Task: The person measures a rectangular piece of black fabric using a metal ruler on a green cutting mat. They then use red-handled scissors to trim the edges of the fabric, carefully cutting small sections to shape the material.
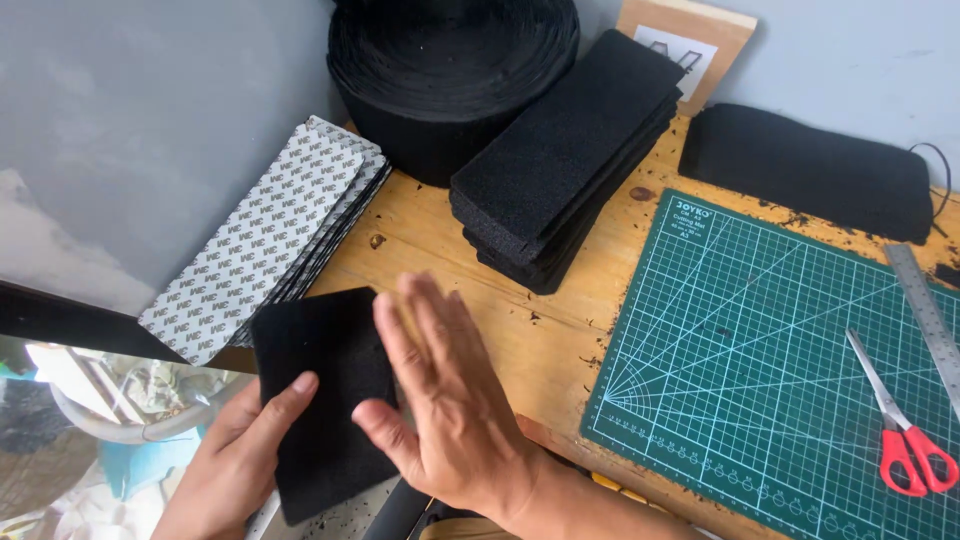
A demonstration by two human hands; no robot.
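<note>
A flat black foam piece (320, 380) lies over the near left corner of the wooden table (440, 235). My left hand (235, 460) grips its left edge, thumb on top. My right hand (440, 400) rests flat on the foam's right side, fingers spread and pointing away from me. Just behind the foam leans a stack of white-backed adhesive sheets (265, 235). A stack of long black foam strips (570, 150) sits further back, in the middle of the table.
A green cutting mat (740, 350) covers the right side of the table, with red-handled scissors (900, 430) and a metal ruler (930, 310) on it. A large black roll (450, 70) and a black pad (810, 170) stand at the back by the wall.
</note>
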